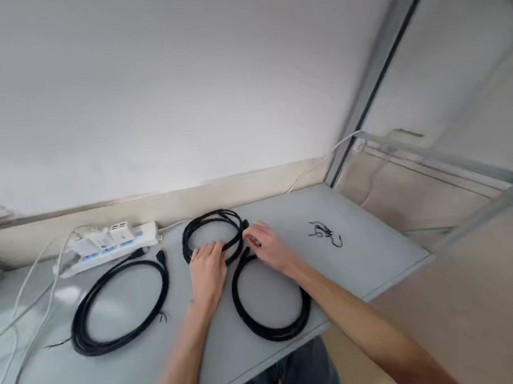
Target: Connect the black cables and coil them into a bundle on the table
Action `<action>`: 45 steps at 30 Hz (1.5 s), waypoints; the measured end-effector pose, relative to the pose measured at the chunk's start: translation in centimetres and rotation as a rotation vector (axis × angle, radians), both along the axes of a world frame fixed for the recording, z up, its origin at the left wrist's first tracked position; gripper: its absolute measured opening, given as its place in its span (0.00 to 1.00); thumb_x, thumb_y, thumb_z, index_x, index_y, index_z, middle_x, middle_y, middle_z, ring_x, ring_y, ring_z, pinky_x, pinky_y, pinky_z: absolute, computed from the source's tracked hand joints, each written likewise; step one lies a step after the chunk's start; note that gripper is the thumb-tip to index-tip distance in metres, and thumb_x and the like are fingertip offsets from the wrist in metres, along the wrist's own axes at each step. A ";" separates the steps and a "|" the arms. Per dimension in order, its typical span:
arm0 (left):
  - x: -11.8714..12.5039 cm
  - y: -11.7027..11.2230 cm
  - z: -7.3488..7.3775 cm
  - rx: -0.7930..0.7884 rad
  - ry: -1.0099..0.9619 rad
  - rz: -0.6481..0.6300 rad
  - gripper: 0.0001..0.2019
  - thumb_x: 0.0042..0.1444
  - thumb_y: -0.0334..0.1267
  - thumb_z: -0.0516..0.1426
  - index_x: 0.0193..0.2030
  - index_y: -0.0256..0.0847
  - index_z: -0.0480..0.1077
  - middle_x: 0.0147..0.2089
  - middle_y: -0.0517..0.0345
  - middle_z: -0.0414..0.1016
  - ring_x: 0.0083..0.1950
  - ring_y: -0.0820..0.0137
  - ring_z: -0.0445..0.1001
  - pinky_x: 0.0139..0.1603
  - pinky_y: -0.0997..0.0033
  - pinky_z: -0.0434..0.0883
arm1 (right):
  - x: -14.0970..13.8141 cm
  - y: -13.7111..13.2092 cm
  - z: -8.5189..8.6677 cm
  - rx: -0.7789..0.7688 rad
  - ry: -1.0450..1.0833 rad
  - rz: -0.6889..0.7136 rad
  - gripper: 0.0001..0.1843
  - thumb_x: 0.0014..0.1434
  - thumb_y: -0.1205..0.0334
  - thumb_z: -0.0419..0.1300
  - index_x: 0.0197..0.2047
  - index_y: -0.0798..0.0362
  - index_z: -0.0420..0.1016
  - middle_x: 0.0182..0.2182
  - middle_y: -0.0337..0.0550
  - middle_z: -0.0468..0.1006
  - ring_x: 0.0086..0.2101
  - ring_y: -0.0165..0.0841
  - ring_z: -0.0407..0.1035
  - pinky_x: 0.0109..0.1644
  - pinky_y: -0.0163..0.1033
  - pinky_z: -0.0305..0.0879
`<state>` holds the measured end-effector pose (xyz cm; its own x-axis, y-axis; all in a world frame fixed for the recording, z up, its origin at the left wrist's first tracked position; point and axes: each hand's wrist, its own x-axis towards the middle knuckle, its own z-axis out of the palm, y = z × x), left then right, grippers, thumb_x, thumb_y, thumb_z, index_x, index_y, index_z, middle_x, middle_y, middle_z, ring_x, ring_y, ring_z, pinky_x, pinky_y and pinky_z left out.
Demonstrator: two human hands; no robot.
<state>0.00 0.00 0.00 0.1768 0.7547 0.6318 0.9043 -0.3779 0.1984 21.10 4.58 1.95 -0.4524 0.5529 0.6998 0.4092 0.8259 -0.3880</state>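
Three coiled black cables lie on a grey table (pixel 366 247). My left hand (pixel 207 271) rests palm down on the near edge of the small coil (pixel 211 227) at the back, its fingers together over the cable. My right hand (pixel 269 246) sits just right of that coil, fingers curled at the cable end where the small coil meets the near coil (pixel 271 315). What the right fingers pinch is too small to name. A larger coil (pixel 119 305) lies apart at the left.
A white power strip (pixel 108 242) with plugs and white leads (pixel 25 289) lies at the back left by the wall. A few small black wire ties (pixel 324 232) lie to the right. The table's front edge runs close to my lap.
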 end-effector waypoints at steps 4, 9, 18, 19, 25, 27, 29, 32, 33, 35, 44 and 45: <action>-0.3 -0.1 0.1 -0.015 -0.056 -0.028 0.11 0.66 0.27 0.53 0.47 0.42 0.75 0.42 0.53 0.82 0.45 0.60 0.79 0.45 0.60 0.66 | -0.1 0.1 0.3 -0.091 0.070 -0.054 0.08 0.72 0.63 0.56 0.41 0.49 0.74 0.36 0.44 0.79 0.39 0.37 0.69 0.48 0.43 0.68; -0.6 -0.2 0.4 -0.002 -0.096 -0.028 0.10 0.68 0.31 0.52 0.45 0.42 0.76 0.39 0.52 0.81 0.43 0.60 0.77 0.43 0.60 0.65 | 0.0 0.2 0.6 -0.152 0.167 -0.191 0.16 0.75 0.55 0.55 0.35 0.49 0.76 0.29 0.42 0.78 0.36 0.38 0.69 0.49 0.45 0.67; -0.8 -0.4 0.3 -0.029 -0.126 -0.048 0.10 0.70 0.36 0.52 0.45 0.42 0.76 0.38 0.53 0.80 0.42 0.60 0.76 0.44 0.61 0.65 | -1.0 0.7 0.2 -0.643 0.336 -0.049 0.11 0.63 0.51 0.66 0.37 0.49 0.82 0.36 0.42 0.84 0.39 0.37 0.76 0.48 0.43 0.67; -0.8 -0.4 0.2 -0.032 -0.131 -0.042 0.10 0.70 0.36 0.52 0.45 0.42 0.76 0.38 0.53 0.80 0.42 0.60 0.76 0.44 0.61 0.66 | -1.1 0.7 0.2 -0.699 0.377 -0.020 0.11 0.61 0.51 0.67 0.38 0.50 0.82 0.36 0.42 0.84 0.38 0.36 0.77 0.46 0.42 0.68; -0.9 -0.5 0.0 -0.059 -0.117 -0.040 0.10 0.70 0.36 0.52 0.44 0.43 0.76 0.38 0.53 0.80 0.42 0.61 0.76 0.43 0.62 0.66 | -1.5 0.4 0.3 -0.824 0.525 0.012 0.13 0.54 0.54 0.71 0.39 0.51 0.80 0.31 0.41 0.82 0.34 0.35 0.76 0.41 0.40 0.68; -0.9 -0.6 0.0 -0.061 -0.111 -0.039 0.10 0.70 0.37 0.52 0.44 0.43 0.76 0.38 0.53 0.80 0.42 0.61 0.76 0.43 0.62 0.66 | -1.5 0.1 0.5 -0.786 0.487 0.006 0.12 0.54 0.55 0.70 0.39 0.50 0.79 0.30 0.40 0.82 0.33 0.35 0.75 0.40 0.40 0.68; -0.9 -0.7 0.0 -0.059 -0.109 -0.036 0.11 0.70 0.37 0.52 0.44 0.43 0.76 0.38 0.53 0.80 0.41 0.61 0.76 0.43 0.62 0.66 | -1.6 -0.1 0.8 -0.727 0.436 -0.011 0.11 0.55 0.56 0.69 0.40 0.50 0.79 0.30 0.40 0.82 0.32 0.35 0.75 0.41 0.41 0.68; -0.9 -0.8 0.2 -0.054 -0.106 -0.035 0.11 0.70 0.37 0.52 0.43 0.43 0.77 0.37 0.52 0.80 0.41 0.61 0.76 0.43 0.61 0.67 | -1.8 -0.4 1.0 -0.625 0.361 -0.045 0.09 0.56 0.59 0.68 0.40 0.49 0.77 0.31 0.38 0.83 0.32 0.34 0.75 0.44 0.42 0.69; -0.8 -0.9 0.3 -0.054 -0.102 -0.036 0.11 0.69 0.36 0.52 0.43 0.43 0.77 0.37 0.52 0.80 0.41 0.61 0.76 0.43 0.61 0.67 | -1.9 -0.4 1.0 -0.593 0.341 -0.052 0.08 0.56 0.60 0.67 0.41 0.49 0.77 0.31 0.38 0.83 0.33 0.34 0.75 0.45 0.42 0.69; -0.8 -0.9 0.3 -0.054 -0.094 -0.036 0.11 0.69 0.36 0.53 0.43 0.43 0.77 0.37 0.52 0.80 0.41 0.61 0.76 0.44 0.61 0.67 | -1.9 -0.5 1.0 -0.538 0.304 -0.062 0.09 0.57 0.61 0.66 0.43 0.48 0.76 0.31 0.37 0.83 0.33 0.34 0.75 0.47 0.42 0.70; -0.7 -0.9 0.3 -0.045 -0.082 -0.045 0.10 0.69 0.36 0.53 0.43 0.43 0.77 0.37 0.53 0.80 0.42 0.61 0.76 0.44 0.61 0.67 | -1.9 -0.8 0.9 -0.424 0.212 -0.089 0.17 0.59 0.67 0.59 0.52 0.47 0.72 0.35 0.38 0.80 0.38 0.35 0.76 0.51 0.43 0.72; -0.7 -0.9 0.4 -0.046 -0.082 -0.047 0.11 0.70 0.36 0.53 0.43 0.43 0.77 0.37 0.53 0.80 0.42 0.61 0.76 0.44 0.61 0.67 | -1.9 -0.8 0.8 -0.426 0.222 -0.084 0.17 0.59 0.67 0.59 0.52 0.47 0.71 0.35 0.39 0.80 0.37 0.35 0.76 0.51 0.43 0.73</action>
<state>-0.67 -0.93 0.37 0.1621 0.7755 0.6102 0.8659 -0.4083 0.2889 19.18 3.81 2.80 -0.2598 0.8390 0.4781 0.3365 0.5427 -0.7695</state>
